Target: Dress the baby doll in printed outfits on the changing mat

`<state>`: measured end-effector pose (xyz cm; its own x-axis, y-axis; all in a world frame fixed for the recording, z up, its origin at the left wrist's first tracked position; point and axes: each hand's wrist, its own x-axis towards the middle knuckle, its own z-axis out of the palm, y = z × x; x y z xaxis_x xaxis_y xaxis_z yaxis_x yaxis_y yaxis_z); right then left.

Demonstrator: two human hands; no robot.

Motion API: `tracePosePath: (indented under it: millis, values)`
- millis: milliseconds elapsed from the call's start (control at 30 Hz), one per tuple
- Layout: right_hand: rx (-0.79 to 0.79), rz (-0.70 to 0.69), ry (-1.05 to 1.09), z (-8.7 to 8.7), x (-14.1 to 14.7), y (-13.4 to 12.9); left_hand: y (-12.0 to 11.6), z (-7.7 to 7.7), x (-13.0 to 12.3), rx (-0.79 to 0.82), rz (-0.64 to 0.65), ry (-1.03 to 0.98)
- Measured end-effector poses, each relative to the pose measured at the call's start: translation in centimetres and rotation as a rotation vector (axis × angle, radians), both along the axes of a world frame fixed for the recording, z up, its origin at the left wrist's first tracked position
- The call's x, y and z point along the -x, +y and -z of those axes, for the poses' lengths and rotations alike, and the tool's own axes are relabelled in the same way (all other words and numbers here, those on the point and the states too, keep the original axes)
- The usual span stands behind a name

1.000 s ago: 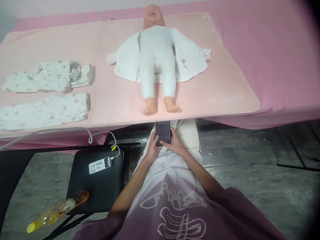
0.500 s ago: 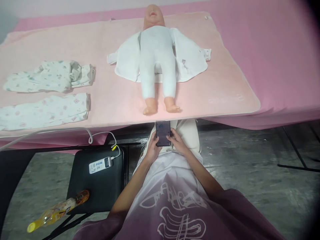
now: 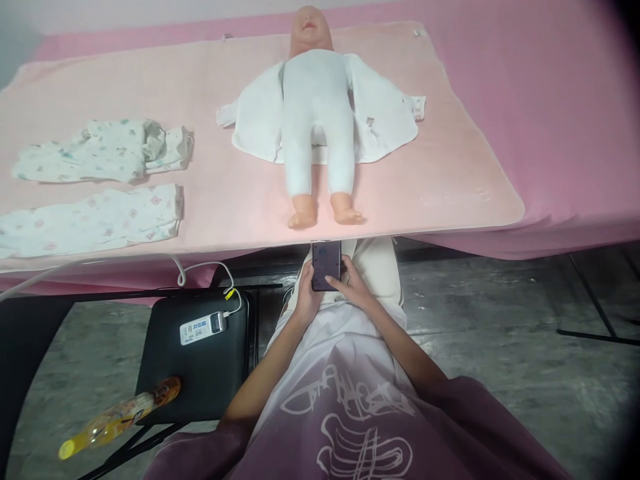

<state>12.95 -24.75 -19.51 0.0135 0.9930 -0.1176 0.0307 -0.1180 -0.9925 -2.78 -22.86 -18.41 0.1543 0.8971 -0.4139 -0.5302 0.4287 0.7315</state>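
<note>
A dark smartphone (image 3: 327, 267) is held upright over my lap, just below the table's front edge. My left hand (image 3: 307, 293) is closed around its left side. My right hand (image 3: 354, 283) grips the right side, and its thumb reaches across the lower screen. Beyond the phone, a baby doll (image 3: 318, 87) lies on its back with bare feet towards me. Its torso and legs are white, and a white baby shirt (image 3: 383, 120) is spread open beneath it, with the sleeves out to both sides.
A pink blanket (image 3: 225, 207) covers part of the table. Folded patterned baby clothes (image 3: 95, 213) lie at its left. On a black stool (image 3: 200, 380) rest a white power bank (image 3: 203, 329) with a cable (image 3: 210, 263) and a bottle with a yellow cap (image 3: 120, 417).
My right thumb has moved left across the lower part of the phone screen. The view has shifted slightly; the doll and clothes lie as before.
</note>
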Motion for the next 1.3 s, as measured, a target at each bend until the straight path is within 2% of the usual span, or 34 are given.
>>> tracePosePath:
  millis: [200,467,667,967,1133,1300]
  values:
    - [-0.010,-0.010,-0.037,0.6,-0.1,-0.1,-0.2,-0.3,0.6,0.042,0.035,-0.038]
    - [-0.009,-0.046,0.024,1.5,-0.7,-0.2,-0.6,0.2,1.4,0.038,0.123,-0.024]
    - [-0.002,-0.022,-0.015,1.5,-0.6,-0.2,-0.2,-0.1,1.2,0.050,0.086,-0.093]
    - [0.022,-0.036,0.049,0.9,-0.9,-0.2,0.1,0.4,0.2,0.024,0.002,0.035]
    - [0.004,-0.036,0.094,1.6,-0.9,-0.2,0.2,0.8,0.4,0.004,0.003,-0.002]
    - [-0.004,-0.051,0.050,2.3,-1.2,-0.3,0.1,0.5,0.6,0.058,0.009,-0.037]
